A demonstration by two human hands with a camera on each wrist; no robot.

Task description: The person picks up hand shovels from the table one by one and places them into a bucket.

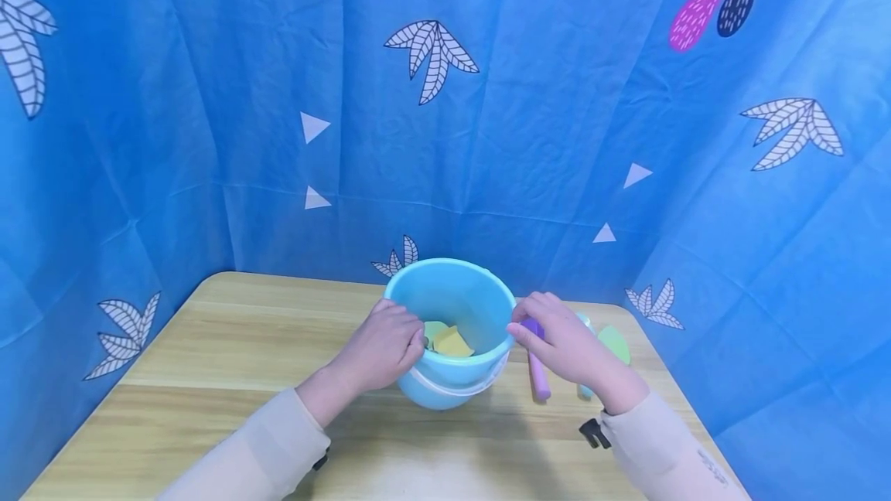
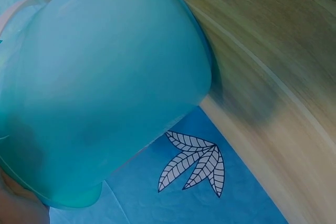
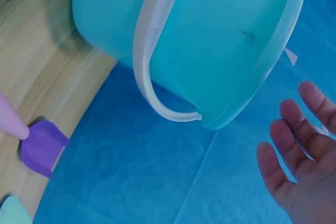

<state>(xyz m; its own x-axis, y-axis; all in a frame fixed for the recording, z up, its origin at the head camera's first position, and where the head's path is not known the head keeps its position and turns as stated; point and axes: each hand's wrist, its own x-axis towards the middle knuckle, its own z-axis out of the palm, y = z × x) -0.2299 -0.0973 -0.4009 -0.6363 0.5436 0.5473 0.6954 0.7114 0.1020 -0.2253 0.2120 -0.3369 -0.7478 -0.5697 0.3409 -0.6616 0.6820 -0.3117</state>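
Observation:
A light blue bucket (image 1: 445, 400) with a pale handle (image 3: 140, 51) is at the middle of the table. Inside it lie a yellow piece (image 1: 452, 342) and a light green piece (image 1: 433, 329), partly hidden by the front rim. My left hand (image 1: 386, 342) grips the bucket's rim on the left, its fingers curled over the edge. On the other side my right hand (image 1: 562, 339) is beside the rim. In the right wrist view its fingers are spread loosely, hold nothing, and are apart from the bucket.
A toy shovel with a purple blade (image 3: 43, 148) and pink handle (image 1: 539, 379) lies right of the bucket, partly under my right hand. Farther right lies a light green toy piece (image 1: 616, 343). A blue patterned curtain (image 1: 445, 153) encloses the wooden table (image 1: 264, 339) at back and sides.

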